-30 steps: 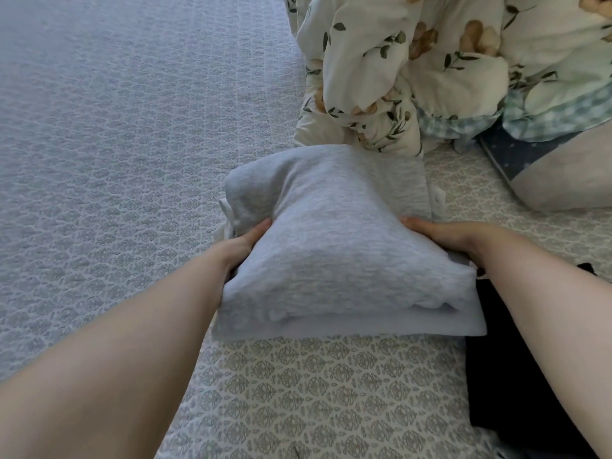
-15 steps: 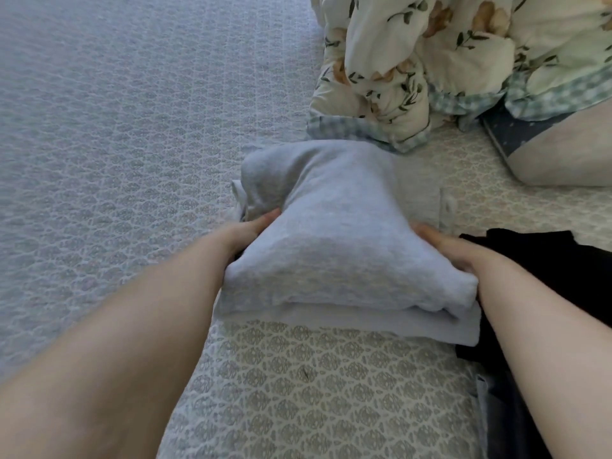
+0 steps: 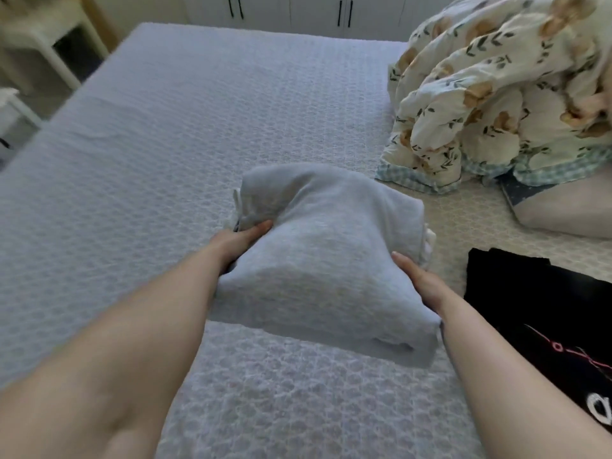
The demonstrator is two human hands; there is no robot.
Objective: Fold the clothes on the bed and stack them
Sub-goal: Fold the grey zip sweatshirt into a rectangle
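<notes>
Both the left hand (image 3: 243,235) and right hand (image 3: 418,280) grip the folded grey garment (image 3: 326,260) at centre frame above the bed (image 3: 165,127), so folding looks done, while the black garment (image 3: 543,313) at right seems unfolded.

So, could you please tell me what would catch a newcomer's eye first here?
The folded grey garment at centre, gripped by the left hand and right hand. Then the crumpled floral quilt at upper right and the black garment at right.
</notes>
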